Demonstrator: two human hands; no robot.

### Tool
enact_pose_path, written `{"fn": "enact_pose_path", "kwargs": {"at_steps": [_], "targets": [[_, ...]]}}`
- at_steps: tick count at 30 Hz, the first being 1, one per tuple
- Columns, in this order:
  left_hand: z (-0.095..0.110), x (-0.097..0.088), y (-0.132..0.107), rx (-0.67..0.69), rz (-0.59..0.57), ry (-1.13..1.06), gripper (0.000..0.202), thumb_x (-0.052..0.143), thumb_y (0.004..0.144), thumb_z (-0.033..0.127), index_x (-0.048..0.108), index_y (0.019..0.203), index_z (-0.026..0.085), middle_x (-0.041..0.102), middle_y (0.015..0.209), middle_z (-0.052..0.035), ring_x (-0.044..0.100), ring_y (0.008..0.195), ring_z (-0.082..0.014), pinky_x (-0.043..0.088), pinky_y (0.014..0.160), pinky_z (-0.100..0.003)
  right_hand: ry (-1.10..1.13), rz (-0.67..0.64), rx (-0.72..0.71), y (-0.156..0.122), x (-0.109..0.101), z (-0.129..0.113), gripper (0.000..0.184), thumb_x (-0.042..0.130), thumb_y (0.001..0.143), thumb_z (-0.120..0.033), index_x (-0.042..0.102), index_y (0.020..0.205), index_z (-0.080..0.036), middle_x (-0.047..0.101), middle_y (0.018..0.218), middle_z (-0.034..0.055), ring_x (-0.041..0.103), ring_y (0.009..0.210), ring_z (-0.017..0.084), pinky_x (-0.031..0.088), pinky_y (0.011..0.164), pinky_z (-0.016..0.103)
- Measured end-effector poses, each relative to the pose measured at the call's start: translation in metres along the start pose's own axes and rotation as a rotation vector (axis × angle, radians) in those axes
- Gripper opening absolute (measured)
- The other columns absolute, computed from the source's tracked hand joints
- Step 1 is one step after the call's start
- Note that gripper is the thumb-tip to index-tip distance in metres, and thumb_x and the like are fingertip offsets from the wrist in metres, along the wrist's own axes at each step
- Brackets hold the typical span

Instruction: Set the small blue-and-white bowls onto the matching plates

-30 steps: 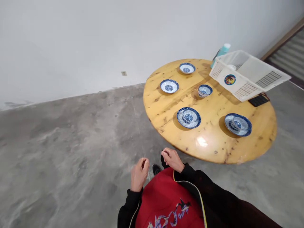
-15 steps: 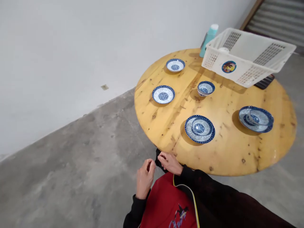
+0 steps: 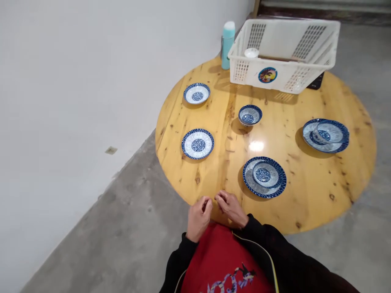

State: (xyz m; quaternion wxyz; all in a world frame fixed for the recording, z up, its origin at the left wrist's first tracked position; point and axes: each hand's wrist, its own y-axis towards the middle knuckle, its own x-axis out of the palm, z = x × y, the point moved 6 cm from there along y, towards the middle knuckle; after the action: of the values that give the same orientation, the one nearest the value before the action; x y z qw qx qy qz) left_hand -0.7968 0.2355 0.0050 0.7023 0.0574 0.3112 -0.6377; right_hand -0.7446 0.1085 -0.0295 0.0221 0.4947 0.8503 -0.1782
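My left hand and my right hand are held close together at the near edge of a round wooden table, fingers curled, nothing visible in them. Nearest to my right hand is a blue-and-white plate with a small bowl on it. Another plate with a bowl sits at the right. Two small saucers lie on the left side, and a lone small bowl stands in the middle.
A white plastic basket stands at the table's far side with a small white dish inside. A teal bottle stands beside it. A white wall runs along the left; the floor is grey concrete.
I have stepped closer to the table and turned right; my hands have come nearer together and now reach the table's near edge.
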Motion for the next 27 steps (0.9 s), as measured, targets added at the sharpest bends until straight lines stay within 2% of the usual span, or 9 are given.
{"fn": "enact_pose_path", "kwargs": {"at_steps": [6, 11, 14, 18, 21, 23, 25, 27], "targets": [[0.029, -0.008, 0.061, 0.154, -0.189, 0.051, 0.027, 0.043, 0.095, 0.038, 0.061, 0.087, 0.02, 0.066, 0.076, -0.002, 0.061, 0.069, -0.0131, 0.046, 0.066, -0.022, 0.126, 0.223, 0.07, 0.022, -0.014, -0.014, 0.033, 0.043, 0.094, -0.043, 0.049, 0.068, -0.023, 0.05, 0.051, -0.0036, 0.048, 0.046, 0.013, 0.037, 0.051, 0.025], [0.035, -0.026, 0.109, 0.279, -0.344, 0.129, 0.027, 0.043, 0.096, 0.038, 0.063, 0.089, 0.021, 0.067, 0.077, -0.0022, 0.062, 0.07, -0.0134, 0.045, 0.066, -0.022, 0.18, 0.434, 0.114, 0.051, -0.003, -0.016, 0.034, 0.044, 0.092, -0.045, 0.049, 0.067, -0.023, 0.049, 0.053, -0.0031, 0.049, 0.048, 0.013, 0.039, 0.051, 0.025], [0.025, -0.047, 0.137, 0.346, -0.46, 0.118, 0.026, 0.043, 0.096, 0.037, 0.063, 0.094, 0.02, 0.069, 0.079, -0.0025, 0.063, 0.069, -0.0128, 0.046, 0.067, -0.022, 0.211, 0.536, 0.15, 0.074, 0.014, -0.019, 0.033, 0.044, 0.092, -0.045, 0.05, 0.069, -0.022, 0.049, 0.053, -0.0035, 0.049, 0.048, 0.013, 0.039, 0.051, 0.025], [0.01, -0.093, 0.176, 0.439, -0.609, 0.128, 0.027, 0.042, 0.096, 0.036, 0.063, 0.091, 0.019, 0.066, 0.076, -0.0019, 0.061, 0.066, -0.0124, 0.045, 0.066, -0.022, 0.229, 0.753, 0.246, 0.099, 0.044, -0.037, 0.03, 0.045, 0.092, -0.043, 0.05, 0.07, -0.022, 0.049, 0.051, -0.004, 0.048, 0.046, 0.012, 0.039, 0.051, 0.025], [0.0, -0.131, 0.206, 0.44, -0.691, 0.14, 0.026, 0.044, 0.095, 0.038, 0.063, 0.092, 0.02, 0.067, 0.076, -0.0014, 0.062, 0.067, -0.0126, 0.045, 0.067, -0.022, 0.307, 0.919, 0.309, 0.109, 0.078, -0.055, 0.028, 0.046, 0.092, -0.042, 0.051, 0.073, -0.022, 0.05, 0.051, -0.0045, 0.048, 0.045, 0.012, 0.039, 0.05, 0.025], [-0.004, -0.15, 0.228, 0.42, -0.708, 0.14, 0.027, 0.045, 0.095, 0.039, 0.063, 0.092, 0.02, 0.068, 0.077, -0.0013, 0.063, 0.069, -0.013, 0.046, 0.067, -0.022, 0.356, 0.973, 0.334, 0.116, 0.103, -0.063, 0.027, 0.046, 0.091, -0.041, 0.05, 0.073, -0.022, 0.05, 0.052, -0.0048, 0.047, 0.043, 0.011, 0.038, 0.048, 0.024], [-0.004, -0.16, 0.248, 0.414, -0.718, 0.137, 0.027, 0.045, 0.094, 0.041, 0.063, 0.09, 0.02, 0.068, 0.076, -0.0012, 0.063, 0.069, -0.0132, 0.046, 0.067, -0.021, 0.372, 0.998, 0.354, 0.124, 0.122, -0.069, 0.026, 0.045, 0.091, -0.041, 0.051, 0.074, -0.022, 0.049, 0.051, -0.0052, 0.047, 0.043, 0.011, 0.038, 0.047, 0.024], [-0.001, -0.16, 0.265, 0.399, -0.743, 0.097, 0.027, 0.046, 0.092, 0.042, 0.062, 0.088, 0.02, 0.067, 0.073, -0.0008, 0.062, 0.067, -0.0132, 0.047, 0.066, -0.021, 0.344, 1.023, 0.371, 0.129, 0.132, -0.073, 0.026, 0.044, 0.091, -0.041, 0.051, 0.074, -0.022, 0.049, 0.051, -0.0051, 0.048, 0.043, 0.011, 0.039, 0.048, 0.024]]}}
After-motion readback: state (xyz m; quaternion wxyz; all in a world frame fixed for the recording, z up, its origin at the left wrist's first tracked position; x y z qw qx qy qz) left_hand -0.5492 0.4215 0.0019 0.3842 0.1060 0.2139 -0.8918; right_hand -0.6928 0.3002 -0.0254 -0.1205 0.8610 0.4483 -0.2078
